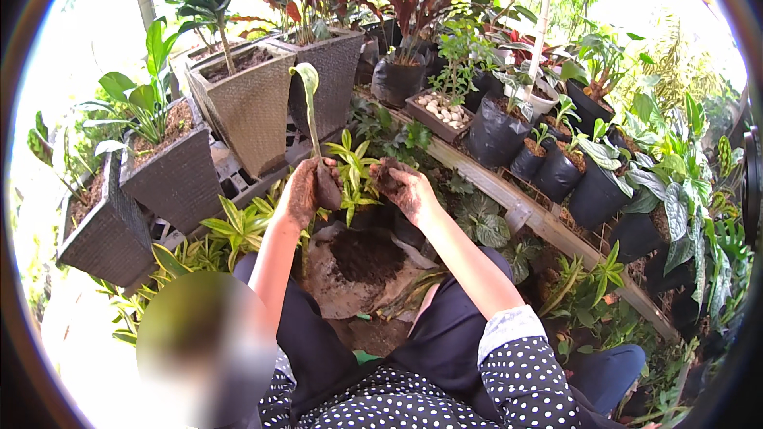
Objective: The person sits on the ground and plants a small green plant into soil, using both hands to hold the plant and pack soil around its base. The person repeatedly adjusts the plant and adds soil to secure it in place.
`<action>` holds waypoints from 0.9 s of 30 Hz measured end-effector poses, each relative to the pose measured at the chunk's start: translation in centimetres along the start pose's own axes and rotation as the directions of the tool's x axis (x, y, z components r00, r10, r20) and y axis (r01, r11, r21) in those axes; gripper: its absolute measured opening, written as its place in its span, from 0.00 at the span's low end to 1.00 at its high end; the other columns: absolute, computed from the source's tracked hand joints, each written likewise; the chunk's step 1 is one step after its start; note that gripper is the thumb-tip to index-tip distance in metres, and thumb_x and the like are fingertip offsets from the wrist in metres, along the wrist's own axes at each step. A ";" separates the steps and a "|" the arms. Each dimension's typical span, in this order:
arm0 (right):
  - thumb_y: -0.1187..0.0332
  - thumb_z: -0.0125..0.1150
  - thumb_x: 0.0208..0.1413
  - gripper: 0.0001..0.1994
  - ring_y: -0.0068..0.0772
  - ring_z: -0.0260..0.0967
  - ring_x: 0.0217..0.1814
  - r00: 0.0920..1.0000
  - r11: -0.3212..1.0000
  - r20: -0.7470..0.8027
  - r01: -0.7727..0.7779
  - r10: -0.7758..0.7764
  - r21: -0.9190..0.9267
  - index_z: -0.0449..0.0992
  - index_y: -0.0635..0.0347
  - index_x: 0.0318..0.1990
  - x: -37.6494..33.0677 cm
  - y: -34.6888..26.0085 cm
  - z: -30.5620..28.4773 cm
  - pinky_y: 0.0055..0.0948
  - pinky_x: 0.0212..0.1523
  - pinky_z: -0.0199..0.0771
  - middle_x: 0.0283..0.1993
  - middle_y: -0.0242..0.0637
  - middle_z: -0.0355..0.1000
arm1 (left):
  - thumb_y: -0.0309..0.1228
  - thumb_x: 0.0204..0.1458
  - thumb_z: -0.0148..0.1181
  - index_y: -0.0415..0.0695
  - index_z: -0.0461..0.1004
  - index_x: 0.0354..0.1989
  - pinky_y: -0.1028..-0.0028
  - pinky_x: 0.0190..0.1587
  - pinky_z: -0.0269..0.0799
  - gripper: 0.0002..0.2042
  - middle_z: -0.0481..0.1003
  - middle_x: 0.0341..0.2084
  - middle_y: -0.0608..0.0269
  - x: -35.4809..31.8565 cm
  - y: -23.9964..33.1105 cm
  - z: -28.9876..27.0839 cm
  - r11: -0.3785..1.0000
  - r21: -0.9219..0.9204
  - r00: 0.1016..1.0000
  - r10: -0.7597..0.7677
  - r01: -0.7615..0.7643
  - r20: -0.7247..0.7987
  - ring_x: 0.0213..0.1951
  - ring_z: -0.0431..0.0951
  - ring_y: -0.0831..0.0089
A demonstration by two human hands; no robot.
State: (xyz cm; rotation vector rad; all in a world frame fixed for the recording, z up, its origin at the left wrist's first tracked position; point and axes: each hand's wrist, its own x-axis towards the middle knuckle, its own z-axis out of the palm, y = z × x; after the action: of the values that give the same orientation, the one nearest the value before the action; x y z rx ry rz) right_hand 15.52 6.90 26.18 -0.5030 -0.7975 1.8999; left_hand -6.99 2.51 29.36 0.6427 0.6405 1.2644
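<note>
A young plant [311, 115] with a pale stem and a curled green leaf stands upright in my left hand [299, 197]. The fingers close around the dark soil clump [328, 187] at its base. To the right and apart from it, my right hand [415, 197] is closed, fingers bent around a dark lump of soil [385, 178]. Both hands are smeared with soil. Below them, between my knees, a heap of dark soil [367, 256] lies on an opened, dirty pale sack [324, 290].
Tall woven-textured planters [245, 115] with leafy plants stand at the left and back left. Along the right, a wooden rail [509, 195] runs past several black grow bags [497, 133] and a tray of pale pebbles [442, 113]. Yellow-green plants [354, 171] grow close behind my hands.
</note>
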 end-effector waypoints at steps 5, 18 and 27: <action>0.78 0.63 0.48 0.13 0.30 0.74 0.39 0.975 0.977 -0.185 0.083 -0.120 -0.195 0.72 0.67 0.42 -2.1 -0.2 -0.6 0.26 0.42 0.75 0.39 0.40 0.74 | 0.40 0.58 0.43 0.42 0.68 0.36 0.73 0.40 0.69 0.14 0.71 0.28 0.63 -1.7 -2.2 2.5 0.997 -0.058 0.998 0.052 -0.050 0.031 0.33 0.72 0.70; 0.71 0.56 0.56 0.12 0.33 0.73 0.43 0.982 0.992 -0.179 0.084 -0.065 0.099 0.70 0.65 0.46 -6.1 1.6 -2.1 0.29 0.46 0.73 0.42 0.41 0.73 | 0.38 0.58 0.43 0.40 0.68 0.39 0.67 0.41 0.72 0.13 0.72 0.28 0.59 -3.3 -9.2 3.5 0.965 -0.260 0.997 0.056 -0.042 0.045 0.33 0.73 0.63; 0.70 0.53 0.58 0.14 0.38 0.72 0.47 0.896 0.963 -0.365 0.270 -0.252 -0.002 0.69 0.71 0.47 -11.6 6.8 1.8 0.34 0.50 0.73 0.45 0.48 0.71 | 0.38 0.59 0.47 0.41 0.67 0.46 0.64 0.51 0.68 0.14 0.67 0.53 0.50 -6.1 -14.0 0.4 0.952 -0.263 0.988 0.141 -0.155 -0.070 0.50 0.71 0.59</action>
State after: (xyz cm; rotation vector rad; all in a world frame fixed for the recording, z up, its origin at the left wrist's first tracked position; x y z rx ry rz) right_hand 15.17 -6.18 22.59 -0.6582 -0.5423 1.5139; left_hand 1.26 -6.06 19.72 0.4412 0.4565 1.4807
